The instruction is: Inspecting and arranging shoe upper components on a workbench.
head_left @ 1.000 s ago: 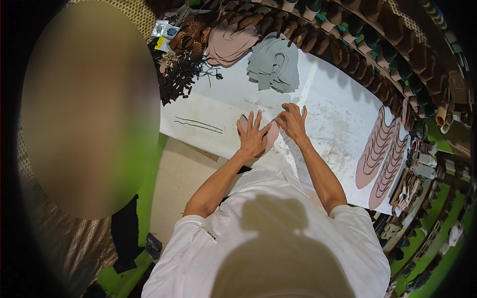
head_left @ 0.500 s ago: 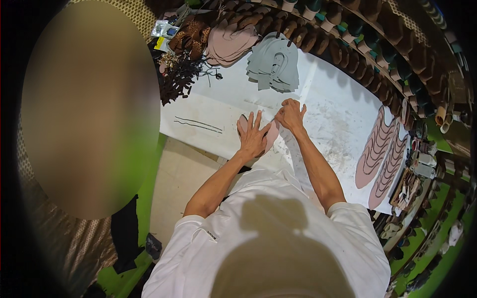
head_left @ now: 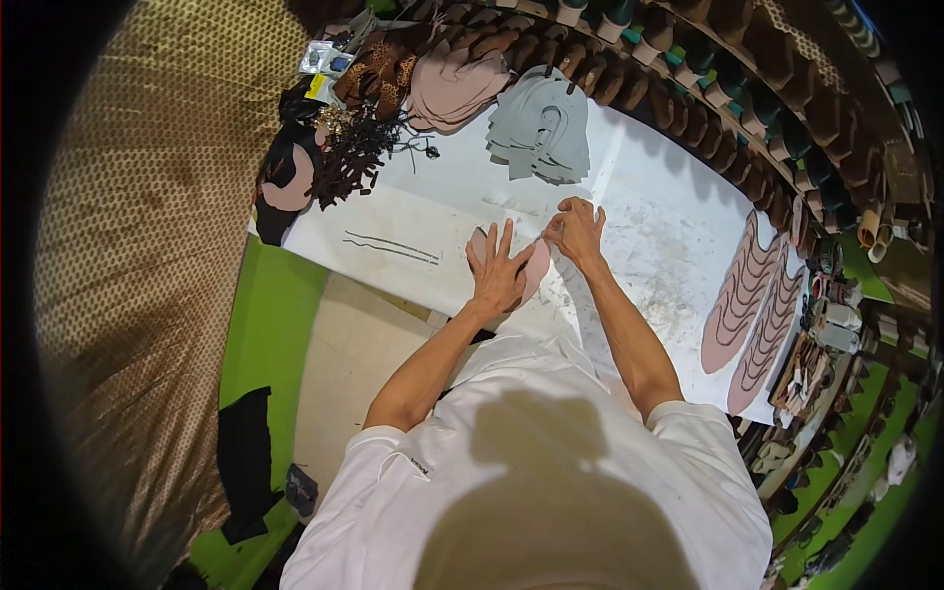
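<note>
A pink, curved shoe upper piece [head_left: 537,271] with a dark edge lies on the white tabletop in front of me. My left hand [head_left: 500,275] rests flat on it with the fingers spread, covering its middle. At the piece's far right tip, my right hand [head_left: 578,233] is closed in a pinch, with the thumb and forefinger meeting the edge. Exactly how much of the edge is between those fingertips is too small to see. To the left of my hands lie two thin, dark wavy strips [head_left: 391,249].
A fanned stack of grey cut pieces [head_left: 541,162] lies beyond my hands. Overlapping pink pieces [head_left: 747,305] form two rows at the right. Pink pieces [head_left: 454,88] and tangled black straps [head_left: 349,162] heap at the far left. Shoe racks [head_left: 728,138] line the far and right sides.
My hands have barely moved. The large blurred shape at the left is gone, and the patterned gold sheet and black-and-pink pieces at the table's left end now show.
</note>
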The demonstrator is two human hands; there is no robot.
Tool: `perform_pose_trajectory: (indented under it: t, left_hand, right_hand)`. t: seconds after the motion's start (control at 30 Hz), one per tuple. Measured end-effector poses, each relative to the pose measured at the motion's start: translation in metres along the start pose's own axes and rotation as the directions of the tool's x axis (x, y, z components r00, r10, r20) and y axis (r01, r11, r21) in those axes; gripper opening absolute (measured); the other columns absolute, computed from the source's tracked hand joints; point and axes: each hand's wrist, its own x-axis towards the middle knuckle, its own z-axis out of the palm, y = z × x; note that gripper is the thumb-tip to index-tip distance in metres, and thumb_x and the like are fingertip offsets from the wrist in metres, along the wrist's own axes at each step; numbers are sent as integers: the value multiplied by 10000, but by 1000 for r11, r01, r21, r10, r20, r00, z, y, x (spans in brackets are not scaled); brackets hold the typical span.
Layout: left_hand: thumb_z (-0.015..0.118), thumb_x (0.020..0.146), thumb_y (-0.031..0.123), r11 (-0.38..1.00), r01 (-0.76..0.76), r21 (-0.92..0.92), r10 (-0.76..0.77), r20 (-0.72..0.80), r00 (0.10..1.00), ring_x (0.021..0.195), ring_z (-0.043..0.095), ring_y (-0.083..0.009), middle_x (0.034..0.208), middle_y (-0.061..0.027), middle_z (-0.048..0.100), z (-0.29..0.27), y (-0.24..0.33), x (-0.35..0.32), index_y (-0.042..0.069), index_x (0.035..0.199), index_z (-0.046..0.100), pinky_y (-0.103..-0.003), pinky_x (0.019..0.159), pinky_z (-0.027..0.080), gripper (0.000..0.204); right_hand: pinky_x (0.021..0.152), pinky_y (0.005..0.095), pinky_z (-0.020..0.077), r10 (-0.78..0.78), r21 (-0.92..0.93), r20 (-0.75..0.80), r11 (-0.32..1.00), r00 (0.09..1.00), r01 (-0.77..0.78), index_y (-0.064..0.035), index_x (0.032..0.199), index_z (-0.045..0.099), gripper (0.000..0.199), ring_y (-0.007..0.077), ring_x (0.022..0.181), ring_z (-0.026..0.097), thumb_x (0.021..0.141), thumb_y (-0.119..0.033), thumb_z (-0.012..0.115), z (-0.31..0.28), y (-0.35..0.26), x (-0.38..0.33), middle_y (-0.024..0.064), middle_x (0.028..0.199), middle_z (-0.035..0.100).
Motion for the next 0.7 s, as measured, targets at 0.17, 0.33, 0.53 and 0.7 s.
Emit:
perform_pose_trajectory:
  t: [0.17, 0.33, 0.53, 0.7]
  left_hand:
    - [672, 865, 150, 997, 21, -80, -27, -76, 997, 1587, 108, -449, 1751, -175, 131, -4, 9, -1, 268, 1520, 544, -809, 1128, 66, 678]
    - [724, 889, 246, 996, 51, -67, -61, -154, 986, 1588, 134, -425, 1748, -165, 158, -4, -9, -30, 258, 1433, 616, -809, 1124, 76, 555]
    - [691, 916, 233, 997, 65, -32, -69, -155, 985, 1607, 110, -393, 1745, -164, 175, -3, -21, -57, 225, 1379, 659, -795, 1147, 25, 464]
    - [669, 939, 264, 994, 103, -23, -105, -115, 988, 1612, 81, -397, 1751, -156, 156, -2, -22, -61, 252, 1375, 667, -801, 1145, 18, 437]
  right_hand:
    - [1178, 651, 255, -46, 82, -248, 994, 968, 69, -125, 792, 821, 90, 305, 1269, 532, 798, -207, 785, 2, 8, -9, 60, 1224, 642]
    - [1184, 571, 298, -342, 57, -265, 928, 902, 369, -138, 998, 793, 153, 284, 1213, 570, 856, -172, 746, -10, -8, -43, 72, 1196, 642]
    - [1175, 552, 326, -440, 19, -67, 897, 895, 443, -157, 1088, 753, 223, 263, 1191, 570, 869, -127, 726, 0, -14, -65, 56, 1187, 627]
    - [1186, 550, 316, -433, -14, -116, 901, 894, 434, -166, 1091, 753, 227, 257, 1193, 564, 868, -134, 731, 4, -16, -66, 48, 1204, 617]
